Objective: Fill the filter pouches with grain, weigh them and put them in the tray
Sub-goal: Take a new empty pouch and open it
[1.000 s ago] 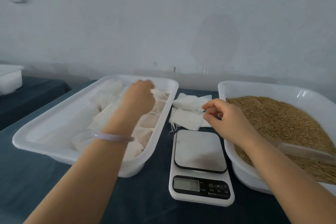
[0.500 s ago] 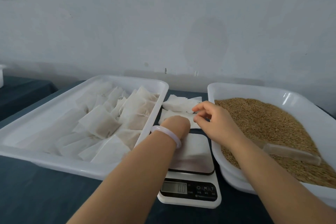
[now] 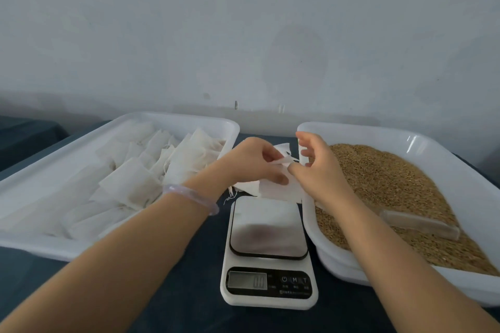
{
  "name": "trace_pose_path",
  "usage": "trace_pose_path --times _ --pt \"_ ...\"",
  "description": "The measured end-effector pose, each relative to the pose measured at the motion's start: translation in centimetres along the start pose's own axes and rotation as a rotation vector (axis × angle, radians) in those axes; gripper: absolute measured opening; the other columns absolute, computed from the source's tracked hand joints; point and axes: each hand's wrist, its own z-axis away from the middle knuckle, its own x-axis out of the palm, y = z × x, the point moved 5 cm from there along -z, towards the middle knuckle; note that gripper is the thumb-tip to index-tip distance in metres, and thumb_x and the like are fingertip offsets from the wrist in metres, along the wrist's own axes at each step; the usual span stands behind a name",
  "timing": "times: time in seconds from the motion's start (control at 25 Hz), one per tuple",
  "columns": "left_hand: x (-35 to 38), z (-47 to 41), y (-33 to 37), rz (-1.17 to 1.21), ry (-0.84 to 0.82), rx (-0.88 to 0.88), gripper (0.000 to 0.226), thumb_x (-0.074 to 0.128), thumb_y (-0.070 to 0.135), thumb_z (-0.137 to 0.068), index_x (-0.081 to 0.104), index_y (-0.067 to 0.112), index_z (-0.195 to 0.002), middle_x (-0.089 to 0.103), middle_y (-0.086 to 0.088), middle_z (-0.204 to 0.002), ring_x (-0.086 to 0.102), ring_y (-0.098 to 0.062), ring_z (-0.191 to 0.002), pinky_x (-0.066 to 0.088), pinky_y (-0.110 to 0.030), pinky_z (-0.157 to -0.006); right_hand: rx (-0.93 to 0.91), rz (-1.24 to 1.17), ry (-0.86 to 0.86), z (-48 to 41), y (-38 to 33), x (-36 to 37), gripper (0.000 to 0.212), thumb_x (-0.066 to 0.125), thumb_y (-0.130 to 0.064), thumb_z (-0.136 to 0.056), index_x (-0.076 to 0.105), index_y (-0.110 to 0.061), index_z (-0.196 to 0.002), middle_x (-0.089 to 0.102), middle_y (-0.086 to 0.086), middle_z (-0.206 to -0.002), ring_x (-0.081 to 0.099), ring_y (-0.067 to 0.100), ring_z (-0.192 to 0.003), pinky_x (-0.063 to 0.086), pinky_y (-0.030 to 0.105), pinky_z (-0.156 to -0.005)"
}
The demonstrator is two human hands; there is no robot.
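Just past the far edge of the scale (image 3: 267, 251), the left hand (image 3: 251, 162) and right hand (image 3: 322, 170) meet over a stack of empty pouches (image 3: 270, 190) on the table (image 3: 189, 292). Both pinch one white filter pouch (image 3: 284, 161); the right hand's other fingers are lifted and spread. The pouch is crumpled with a corner pointing up and far, so its long axis cannot be told. Filled pouches (image 3: 130, 184) lie at mixed angles in the left tray (image 3: 176, 119). On the right, a tub (image 3: 351, 127) holds grain (image 3: 378, 184).
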Motion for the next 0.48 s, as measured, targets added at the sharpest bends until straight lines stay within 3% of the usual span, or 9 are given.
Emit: trace_pose_path --times 0.08,0.2,0.32,0.4,0.48 --pt "0.0 1.6 -0.3 0.348 -0.064 -0.015 0.011 0.076 0.011 -0.076 0.069 0.019 -0.079 0.066 0.008 -0.071 0.062 -0.011 -0.067 0.047 -0.020 -0.059 0.086 -0.150 -0.086 0.2 -0.1 0.3 0.064 0.069 -0.017 -0.080 0.042 -0.029 -0.136 0.048 -0.010 -0.123 0.047 0.007 -0.114 0.037 0.019 -0.080" --pt "-0.1 2.1 -0.4 0.651 -0.129 0.011 0.021 0.063 -0.004 -0.084 0.069 0.016 -0.089 0.070 -0.003 -0.079 0.067 -0.019 -0.072 0.053 -0.025 -0.061 0.074 -0.192 -0.140 0.5 -0.5 0.3 0.046 0.074 -0.023 -0.078 0.057 -0.025 -0.121 0.064 -0.008 -0.105 0.061 0.005 -0.097 0.045 0.017 -0.073" --pt "0.3 2.3 -0.3 0.714 -0.195 0.004 0.030 0.063 -0.008 -0.082 0.065 0.013 -0.103 0.072 -0.006 -0.088 0.070 -0.020 -0.078 0.056 -0.029 -0.062 0.043 -0.165 -0.050 0.7 -0.7 -0.3 0.011 0.073 -0.018 -0.079 0.069 -0.020 -0.089 0.071 0.000 -0.083 0.068 0.015 -0.077 0.055 0.034 -0.071" --pt "0.4 2.4 -0.6 0.698 -0.223 -0.058 0.030 0.066 -0.006 -0.081 0.063 0.010 -0.106 0.071 -0.006 -0.092 0.070 -0.020 -0.082 0.057 -0.030 -0.064 0.077 -0.245 0.055 0.6 -0.5 -1.1 0.004 0.072 -0.016 -0.079 0.068 -0.018 -0.078 0.071 0.001 -0.077 0.066 0.016 -0.071 0.055 0.034 -0.068" --pt "-0.1 2.2 -1.0 0.772 -0.138 -0.107 0.025 0.064 -0.007 -0.081 0.064 0.007 -0.102 0.070 -0.007 -0.091 0.069 -0.019 -0.081 0.057 -0.029 -0.066 0.127 -0.387 0.115 0.4 -0.1 -1.6 0.006 0.072 -0.013 -0.078 0.067 -0.014 -0.079 0.070 0.000 -0.076 0.066 0.014 -0.069 0.054 0.027 -0.060"
